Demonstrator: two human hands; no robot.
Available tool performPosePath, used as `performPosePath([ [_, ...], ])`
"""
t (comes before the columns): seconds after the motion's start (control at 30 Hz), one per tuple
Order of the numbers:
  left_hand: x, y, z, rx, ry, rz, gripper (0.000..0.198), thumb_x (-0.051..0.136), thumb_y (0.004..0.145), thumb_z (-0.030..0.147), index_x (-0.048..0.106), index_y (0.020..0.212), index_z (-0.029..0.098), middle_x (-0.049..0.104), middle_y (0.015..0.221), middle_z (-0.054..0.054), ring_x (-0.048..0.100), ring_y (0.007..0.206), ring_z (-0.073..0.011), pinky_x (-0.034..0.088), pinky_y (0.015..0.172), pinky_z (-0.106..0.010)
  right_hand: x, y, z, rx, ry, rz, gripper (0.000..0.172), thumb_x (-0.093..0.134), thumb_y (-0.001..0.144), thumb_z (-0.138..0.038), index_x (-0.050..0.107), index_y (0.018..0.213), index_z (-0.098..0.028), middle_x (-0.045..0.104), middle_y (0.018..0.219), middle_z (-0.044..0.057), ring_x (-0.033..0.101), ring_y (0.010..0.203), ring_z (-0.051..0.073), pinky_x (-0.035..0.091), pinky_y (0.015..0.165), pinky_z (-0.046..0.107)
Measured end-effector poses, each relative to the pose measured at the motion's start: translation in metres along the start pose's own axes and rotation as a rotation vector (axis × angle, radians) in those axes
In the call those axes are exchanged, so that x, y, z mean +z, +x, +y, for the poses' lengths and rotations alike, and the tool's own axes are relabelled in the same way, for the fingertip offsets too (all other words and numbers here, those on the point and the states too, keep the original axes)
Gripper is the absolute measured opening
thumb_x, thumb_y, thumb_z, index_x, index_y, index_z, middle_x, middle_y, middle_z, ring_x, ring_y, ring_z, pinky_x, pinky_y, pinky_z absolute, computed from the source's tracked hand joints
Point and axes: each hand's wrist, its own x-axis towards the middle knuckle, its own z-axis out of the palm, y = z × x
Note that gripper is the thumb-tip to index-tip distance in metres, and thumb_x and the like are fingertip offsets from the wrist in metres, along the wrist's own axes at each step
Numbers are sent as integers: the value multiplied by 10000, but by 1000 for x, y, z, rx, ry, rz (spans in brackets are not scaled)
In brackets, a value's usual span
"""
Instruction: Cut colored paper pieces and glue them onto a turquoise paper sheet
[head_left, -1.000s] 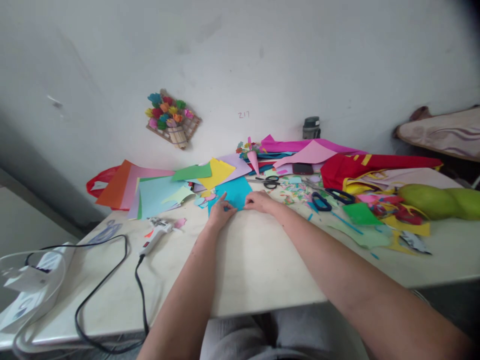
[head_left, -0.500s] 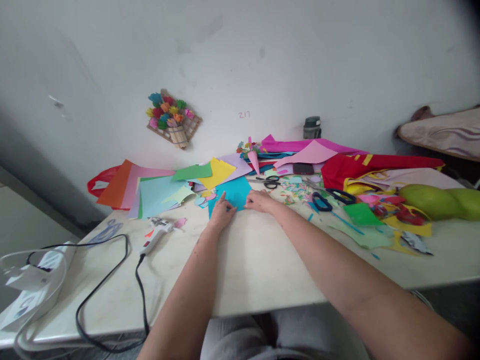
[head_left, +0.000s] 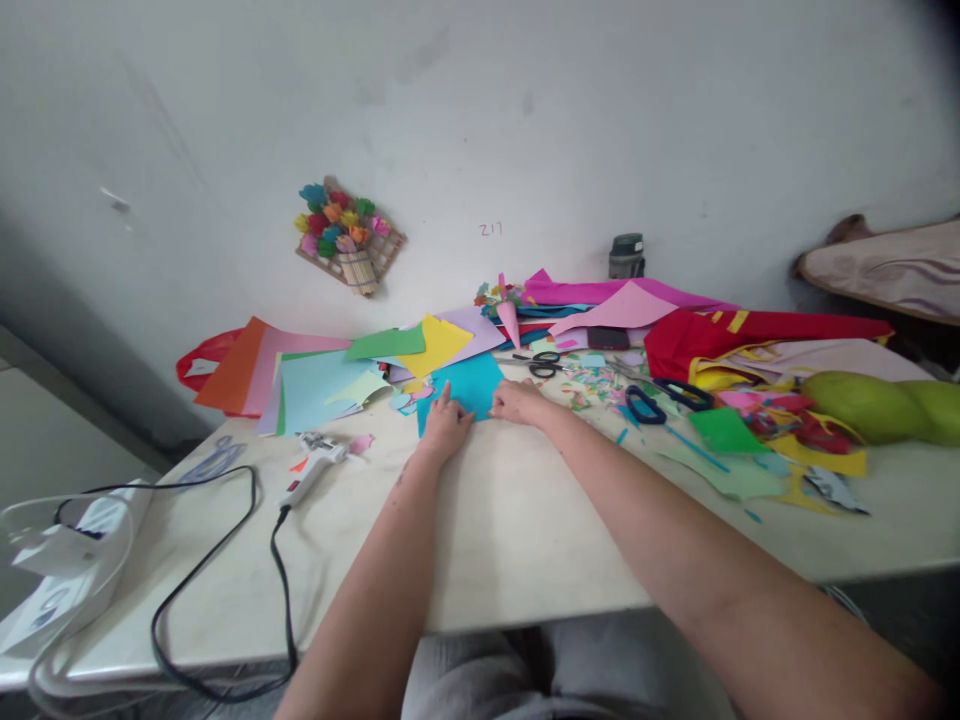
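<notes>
A turquoise paper sheet (head_left: 471,384) lies on the pale table (head_left: 495,520), in front of the heap of coloured paper. My left hand (head_left: 445,424) rests on its lower left edge with fingers together, pressing down. My right hand (head_left: 519,402) presses the sheet's right edge, fingers bent and close together. Both forearms reach forward across the table.
A glue gun (head_left: 311,473) with a black cable (head_left: 217,560) lies left. Coloured sheets (head_left: 300,380) fan out behind it. Black scissors (head_left: 543,362), blue-handled scissors (head_left: 664,398), paper scraps, a red bag (head_left: 742,335) and a green gourd-shaped object (head_left: 885,405) sit right. A paper flower craft (head_left: 346,238) hangs on the wall.
Almost nothing has changed; both hands stay on the turquoise sheet, and the view has drifted slightly.
</notes>
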Motion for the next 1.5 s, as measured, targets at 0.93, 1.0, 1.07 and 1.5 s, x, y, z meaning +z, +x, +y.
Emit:
performPosePath([
  [0.93, -3, -11, 12, -45, 141, 113, 365, 484, 787, 404, 529, 1087, 202, 275, 1440, -49, 63, 1355, -268, 132, 1083, -455, 4, 6, -7, 138, 27, 6, 365, 557, 716, -537, 684, 771, -199, 663, 969, 92, 583, 910, 245, 333, 863, 383],
  [1.0, -1, -10, 13, -50, 166, 100, 409, 469, 791, 421, 506, 1140, 212, 269, 1444, -37, 13, 1357, -261, 73, 1095, -454, 3, 5, -7, 145, 46, 5, 357, 563, 712, -533, 682, 766, -202, 675, 930, 82, 589, 898, 233, 331, 864, 371],
  [1.07, 0, -9, 11, -78, 164, 74, 437, 461, 790, 436, 496, 1167, 218, 278, 1440, -42, 2, 1355, -270, 64, 1095, -455, 0, 3, -5, 137, 73, -5, 335, 574, 709, -517, 682, 753, -203, 684, 884, 66, 597, 866, 219, 332, 861, 358],
  [1.5, -5, -7, 12, -148, 100, -13, 460, 452, 777, 477, 493, 1180, 259, 290, 1435, -32, -3, 1350, -295, 65, 1086, -471, 3, -1, 31, -6, 172, 47, 204, 615, 718, -396, 690, 752, -209, 689, 826, 11, 591, 822, 170, 347, 794, 277],
])
